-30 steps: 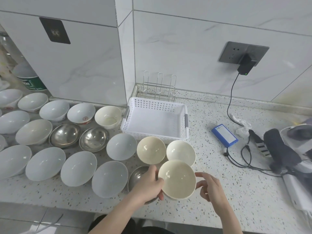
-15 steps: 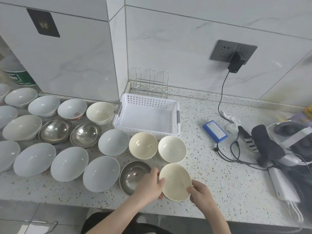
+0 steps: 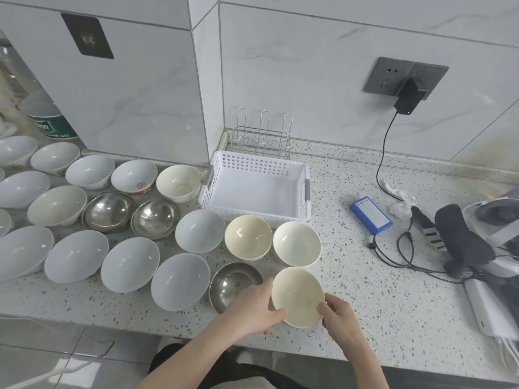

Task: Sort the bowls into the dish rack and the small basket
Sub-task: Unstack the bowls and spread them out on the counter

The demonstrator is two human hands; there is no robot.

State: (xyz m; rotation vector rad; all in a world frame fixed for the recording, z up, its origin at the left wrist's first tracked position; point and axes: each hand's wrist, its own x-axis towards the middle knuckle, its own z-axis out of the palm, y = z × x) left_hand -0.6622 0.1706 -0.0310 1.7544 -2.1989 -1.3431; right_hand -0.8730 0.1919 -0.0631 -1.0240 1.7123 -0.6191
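Note:
A cream bowl [image 3: 296, 296] sits near the counter's front edge, tilted slightly. My left hand [image 3: 252, 307] grips its left rim, and my right hand [image 3: 338, 314] pinches its right rim with thumb and fingers. Beside it on the left is a steel bowl [image 3: 231, 280], partly hidden by my left hand. Two more cream bowls [image 3: 248, 237] [image 3: 296, 243] stand just behind. The white perforated basket [image 3: 280, 167] is empty, and the wire dish rack [image 3: 262, 136] stands behind it in the corner. Several white and steel bowls [image 3: 129, 263] cover the counter to the left.
A blue battery pack [image 3: 370, 214], black cables [image 3: 407, 248], a black sleeve-like object [image 3: 463, 240] and a white device [image 3: 494, 313] lie on the right. A charger [image 3: 408, 98] is plugged into the wall socket. A green-labelled container [image 3: 47, 119] stands at far left.
The cream bowl came down from in front of me to the counter's front edge. My right hand closed in and took its right rim.

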